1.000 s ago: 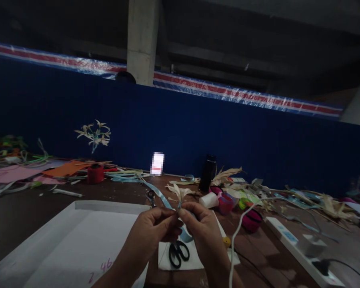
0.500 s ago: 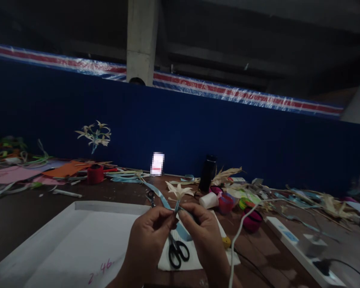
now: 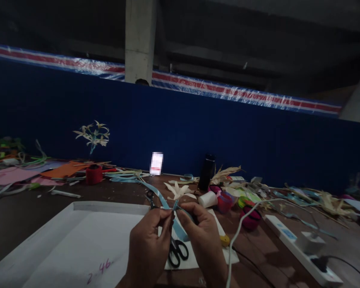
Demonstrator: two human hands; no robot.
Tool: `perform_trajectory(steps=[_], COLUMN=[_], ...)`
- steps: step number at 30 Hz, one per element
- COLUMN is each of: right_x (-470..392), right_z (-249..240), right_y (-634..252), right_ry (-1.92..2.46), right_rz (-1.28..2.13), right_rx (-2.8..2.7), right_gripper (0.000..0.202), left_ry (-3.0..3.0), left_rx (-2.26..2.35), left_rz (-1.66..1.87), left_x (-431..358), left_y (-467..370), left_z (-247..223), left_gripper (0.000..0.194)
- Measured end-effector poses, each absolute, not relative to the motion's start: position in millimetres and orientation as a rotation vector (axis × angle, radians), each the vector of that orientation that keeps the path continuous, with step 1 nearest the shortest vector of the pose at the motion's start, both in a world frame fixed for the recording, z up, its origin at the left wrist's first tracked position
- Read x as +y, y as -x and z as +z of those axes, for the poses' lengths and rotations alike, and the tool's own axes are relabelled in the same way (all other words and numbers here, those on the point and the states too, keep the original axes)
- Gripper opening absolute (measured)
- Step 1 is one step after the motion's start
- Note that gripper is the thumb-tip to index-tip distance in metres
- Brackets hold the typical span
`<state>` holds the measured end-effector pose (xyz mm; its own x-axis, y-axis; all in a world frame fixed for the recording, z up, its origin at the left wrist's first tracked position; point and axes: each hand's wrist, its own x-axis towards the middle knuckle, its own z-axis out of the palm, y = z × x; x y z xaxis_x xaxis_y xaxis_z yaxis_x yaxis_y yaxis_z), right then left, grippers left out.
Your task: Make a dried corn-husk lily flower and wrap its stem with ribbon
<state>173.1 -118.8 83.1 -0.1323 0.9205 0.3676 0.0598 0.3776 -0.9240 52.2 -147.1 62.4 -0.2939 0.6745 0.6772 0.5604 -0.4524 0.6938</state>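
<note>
Together, both hands' fingers, left hand (image 3: 148, 236) and right hand (image 3: 199, 230), pinch a light-blue ribbon (image 3: 162, 197) under a pale flower (image 3: 177, 189).

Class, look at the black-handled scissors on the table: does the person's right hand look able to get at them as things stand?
Probably yes. The scissors lie in the open on white paper just below the right hand, nothing covering them; but its fingers now pinch the blue ribbon.
</note>
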Motion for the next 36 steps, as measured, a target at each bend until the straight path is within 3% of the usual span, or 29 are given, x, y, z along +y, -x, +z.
perform_trajectory(steps=[21, 36], right_x=[-135.0, -127.9], right_z=[67.3, 83.7], right_y=[-155.2, -153.3], right_ry=[0.925, 1.044], right_rz=[0.362, 0.823], right_rx=[-1.571, -1.363], right_gripper=[0.011, 0.025], left_ry=[-2.172, -2.364], left_rx=[1.762, 1.918], left_rz=[2.013, 1.916], left_x=[-143.1, -145.9], left_y=[-53.7, -59.2], left_z=[54.1, 55.5], left_gripper=[0.007, 0.012])
